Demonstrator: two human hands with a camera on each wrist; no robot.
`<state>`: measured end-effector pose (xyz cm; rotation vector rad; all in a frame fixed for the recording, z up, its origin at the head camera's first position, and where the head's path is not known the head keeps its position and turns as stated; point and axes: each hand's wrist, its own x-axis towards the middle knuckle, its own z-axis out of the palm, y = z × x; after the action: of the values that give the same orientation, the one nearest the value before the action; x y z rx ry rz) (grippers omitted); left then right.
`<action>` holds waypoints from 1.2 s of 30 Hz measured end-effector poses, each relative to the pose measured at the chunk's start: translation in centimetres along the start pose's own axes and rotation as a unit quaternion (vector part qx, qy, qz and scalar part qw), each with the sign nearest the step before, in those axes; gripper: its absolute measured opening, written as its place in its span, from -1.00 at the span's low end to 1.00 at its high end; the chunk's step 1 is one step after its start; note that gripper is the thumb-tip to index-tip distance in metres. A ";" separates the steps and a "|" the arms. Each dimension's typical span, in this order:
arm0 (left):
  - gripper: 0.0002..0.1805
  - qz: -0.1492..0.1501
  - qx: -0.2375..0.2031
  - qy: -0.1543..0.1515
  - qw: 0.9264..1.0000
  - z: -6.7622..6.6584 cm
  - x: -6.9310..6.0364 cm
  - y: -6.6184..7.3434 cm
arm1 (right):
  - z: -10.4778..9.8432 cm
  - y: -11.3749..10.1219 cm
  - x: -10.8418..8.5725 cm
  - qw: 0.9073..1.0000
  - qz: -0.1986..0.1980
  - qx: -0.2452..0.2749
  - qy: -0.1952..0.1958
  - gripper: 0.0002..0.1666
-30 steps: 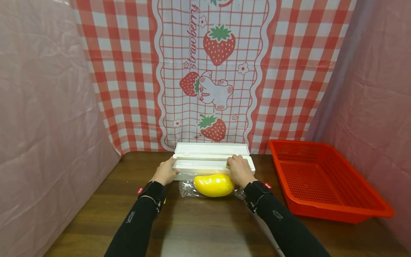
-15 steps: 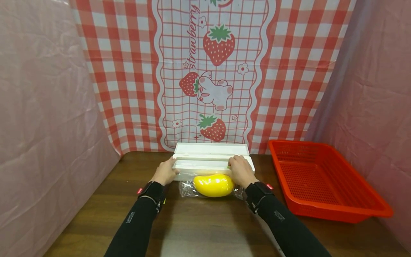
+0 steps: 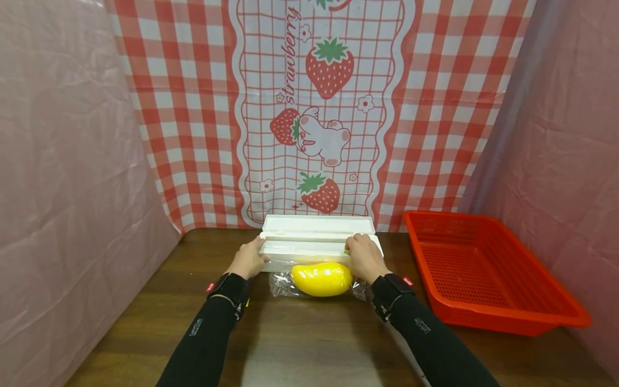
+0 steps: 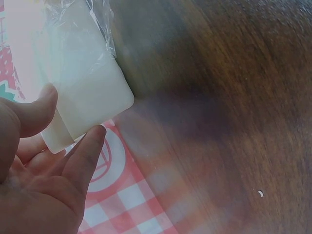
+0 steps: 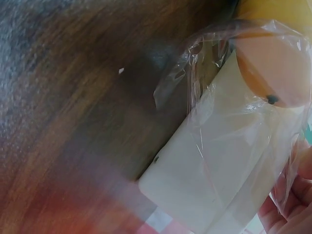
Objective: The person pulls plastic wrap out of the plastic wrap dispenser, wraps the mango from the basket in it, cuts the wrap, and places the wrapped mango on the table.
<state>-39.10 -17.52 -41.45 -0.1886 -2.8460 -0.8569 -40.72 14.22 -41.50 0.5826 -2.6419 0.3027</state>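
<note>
pinching the left end of the open white box [image 3: 304, 256] is the left hand [image 3: 249, 259], the right hand [image 3: 365, 258] curls at its right end, grasping what i cannot tell, the film-covered yellow mango [image 3: 322, 279] just in front.

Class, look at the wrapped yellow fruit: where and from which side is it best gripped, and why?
Probably round the middle of the yellow fruit, from above on the person's side. Its long shape lies left to right, leaving its shorter width to span; the white box stands close behind, and loose clear wrap at its ends likely slips.
</note>
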 end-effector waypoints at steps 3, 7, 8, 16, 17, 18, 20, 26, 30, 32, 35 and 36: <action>-0.32 0.000 0.000 0.000 1.000 0.0 0.0 0.0 | -0.1 0.0 0.1 1.000 0.002 0.000 -0.007 -0.78; -0.32 0.001 0.000 0.002 1.000 0.0 0.1 -0.1 | -0.1 0.1 0.1 1.000 0.003 0.002 -0.008 -0.76; -0.32 0.006 0.003 0.005 1.000 0.0 0.1 -0.1 | 0.0 0.2 0.1 1.000 0.001 0.001 -0.004 -0.76; -0.35 0.019 0.016 0.014 1.000 0.1 0.1 -0.3 | 0.2 0.5 0.0 1.000 -0.011 -0.002 0.009 -0.80; -0.35 0.018 0.016 0.013 1.000 0.1 0.1 -0.2 | 0.2 0.5 0.0 1.000 -0.010 -0.002 0.007 -0.80; -0.35 0.017 0.015 0.012 1.000 0.1 0.1 -0.3 | 0.2 0.5 0.0 1.000 -0.008 -0.002 0.004 -0.80; -0.34 0.015 0.012 0.010 1.000 0.1 0.1 -0.3 | 0.2 0.4 -0.1 1.000 -0.005 -0.003 -0.001 -0.80; -0.34 0.013 0.008 0.010 1.000 0.2 0.0 -0.3 | 0.1 0.5 -0.2 1.000 -0.001 -0.006 -0.004 -0.80; -0.34 0.013 0.012 0.010 1.000 0.2 0.0 -0.2 | 0.1 0.5 -0.2 1.000 -0.001 -0.007 -0.004 -0.80; -0.34 0.012 0.015 0.009 1.000 0.3 -0.1 -0.1 | 0.1 0.5 -0.2 1.000 -0.003 -0.007 -0.003 -0.79; -0.34 0.012 0.024 0.005 1.000 0.2 -0.1 0.1 | 0.0 0.4 -0.2 1.000 -0.016 -0.017 -0.003 -0.81; -0.34 0.014 0.029 0.003 0.999 0.2 -0.1 0.1 | 0.0 0.4 -0.2 1.000 -0.021 -0.023 -0.003 -0.81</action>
<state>-38.97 -17.32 -41.54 -0.2168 -2.8523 -0.7674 -40.71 14.65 -41.59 0.6237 -2.6306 0.2289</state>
